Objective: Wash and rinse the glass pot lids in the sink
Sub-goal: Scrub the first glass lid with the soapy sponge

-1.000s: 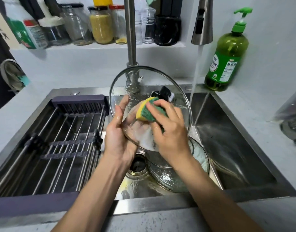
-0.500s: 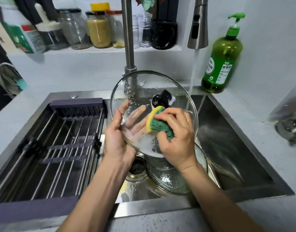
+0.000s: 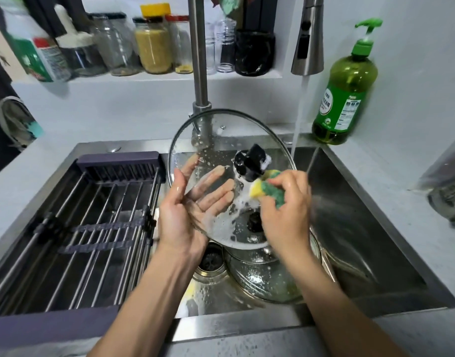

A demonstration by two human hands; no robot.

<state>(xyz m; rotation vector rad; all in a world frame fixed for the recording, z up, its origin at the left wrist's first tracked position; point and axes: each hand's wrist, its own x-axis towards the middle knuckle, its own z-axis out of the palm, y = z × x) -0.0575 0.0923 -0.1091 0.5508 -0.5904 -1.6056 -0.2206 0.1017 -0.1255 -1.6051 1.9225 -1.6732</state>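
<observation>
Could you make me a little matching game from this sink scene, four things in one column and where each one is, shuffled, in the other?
Things:
1. sponge
2. soapy glass lid
3. second glass lid
4. green soap bottle

Places:
A. lying on the sink bottom beside the drain
B. standing on the counter at the sink's back right corner
C. pinched in the right hand, against the lid's black knob
D. held tilted above the sink, left hand spread behind it

Pairs: 1-C, 2-D, 3-A, 4-B
</observation>
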